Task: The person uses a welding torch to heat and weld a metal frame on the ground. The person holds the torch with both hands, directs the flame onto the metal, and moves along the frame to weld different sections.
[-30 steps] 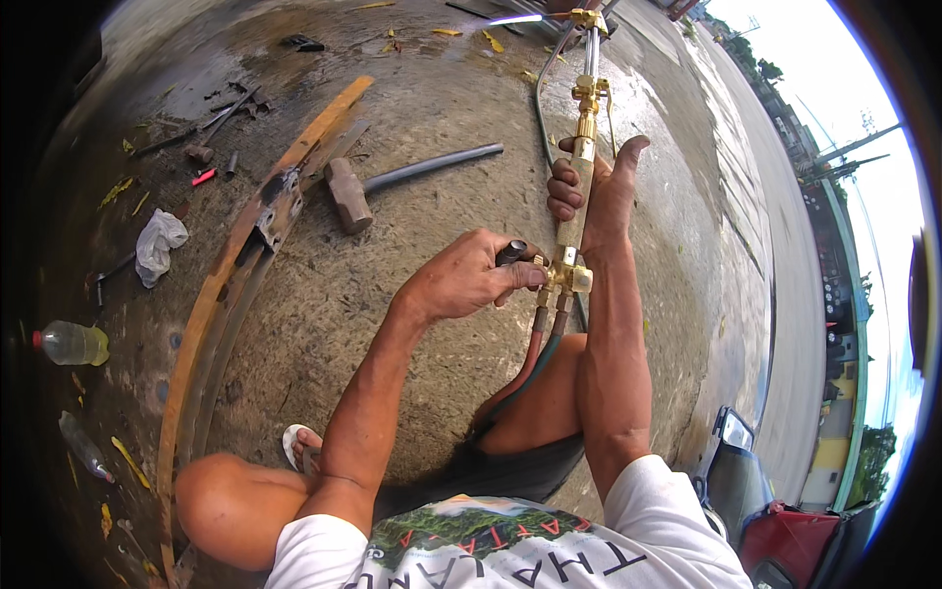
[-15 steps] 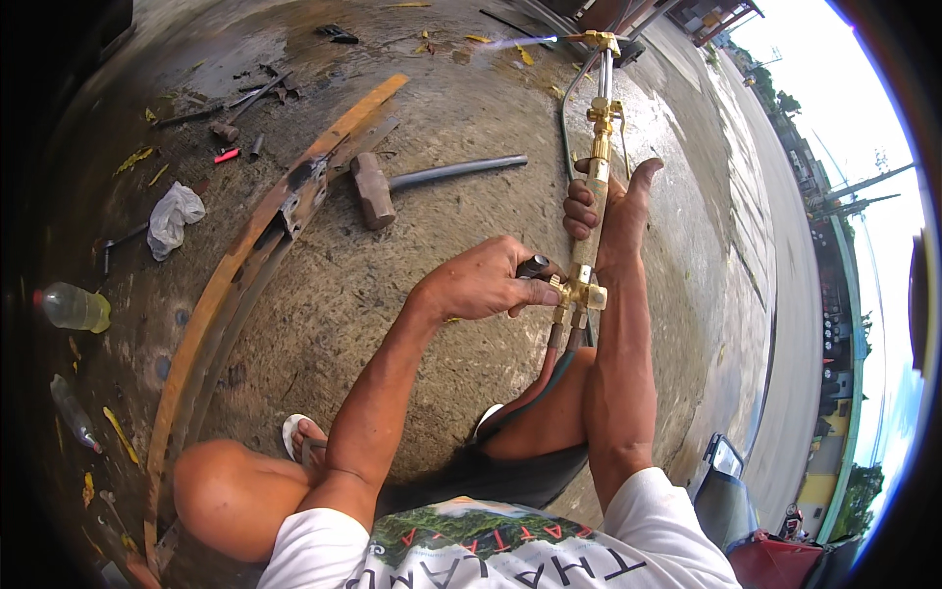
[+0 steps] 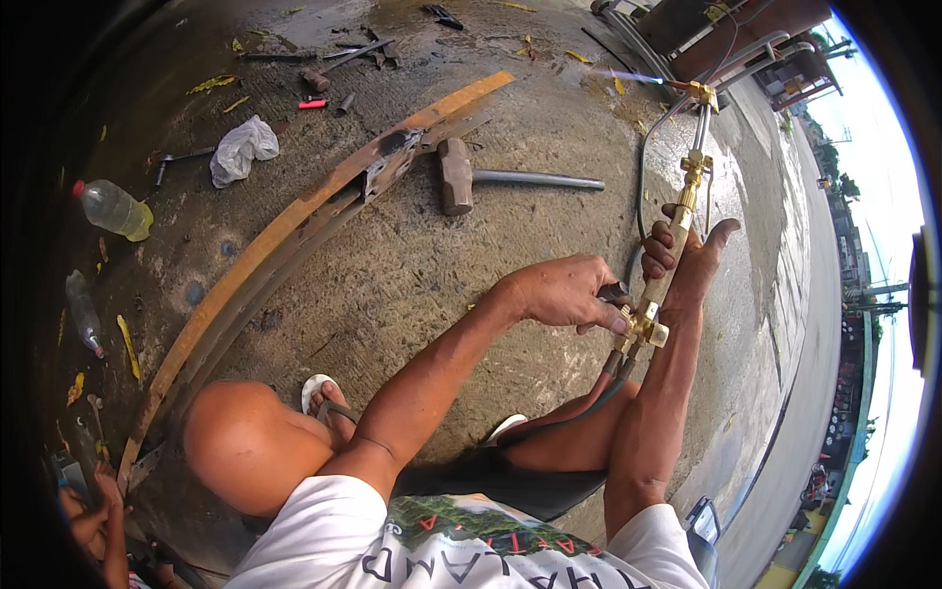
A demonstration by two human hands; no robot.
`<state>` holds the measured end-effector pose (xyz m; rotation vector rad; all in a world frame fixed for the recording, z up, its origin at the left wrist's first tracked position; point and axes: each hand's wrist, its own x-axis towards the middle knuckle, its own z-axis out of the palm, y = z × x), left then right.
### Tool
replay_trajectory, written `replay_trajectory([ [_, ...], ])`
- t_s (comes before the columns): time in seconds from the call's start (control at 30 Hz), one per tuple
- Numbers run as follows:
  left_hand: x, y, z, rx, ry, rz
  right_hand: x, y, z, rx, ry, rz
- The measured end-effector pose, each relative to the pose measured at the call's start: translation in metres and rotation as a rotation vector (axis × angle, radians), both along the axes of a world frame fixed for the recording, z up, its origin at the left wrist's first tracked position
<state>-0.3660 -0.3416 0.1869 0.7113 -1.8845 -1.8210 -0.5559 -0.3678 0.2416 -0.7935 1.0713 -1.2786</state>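
Concrete ground (image 3: 412, 275) carries rusty curved bars (image 3: 294, 231), a hammer (image 3: 454, 175), a plastic bottle (image 3: 113, 208).

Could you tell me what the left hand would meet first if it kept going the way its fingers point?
The left hand points at the brass valve block of the cutting torch; its fingertips seem already on a knob there.

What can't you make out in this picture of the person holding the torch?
Head view:
- Torch valve: hidden under the left hand fingers.
- Torch handle: wrapped by the right hand.
- Hoses: vanish behind the legs.
- Bent metal strip: its lower end runs into the dark rim.
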Motion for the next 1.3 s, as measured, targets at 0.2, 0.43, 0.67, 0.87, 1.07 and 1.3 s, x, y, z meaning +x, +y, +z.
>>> replay_trajectory([
  [0.2, 0.013, -0.009, 0.005, -0.054, -0.055, 0.065, 0.013, 0.005, 0.009, 0.024, 0.049, -0.028],
  [0.43, 0.018, -0.022, 0.022, -0.614, 0.145, 0.903, 0.048, 0.034, 0.015, 0.106, 0.018, 0.201],
  [0.67, 0.028, -0.017, 0.025, -0.732, 0.15, 1.331, 0.077, 0.05, -0.003, 0.071, 0.499, 0.382],
  [0.87, 0.018, -0.019, 0.021, -0.716, 0.291, 1.364, 0.044, 0.034, -0.028, 0.019, 0.511, 0.296],
  [1.07, -0.006, -0.011, -0.002, -0.51, 0.376, 1.326, 0.046, 0.042, -0.032, 0.153, 0.316, 0.294],
  [1.3, -0.006, -0.033, -0.009, -0.609, 0.378, 1.282, 0.029, 0.024, -0.028, 0.101, 0.176, 0.382],
])
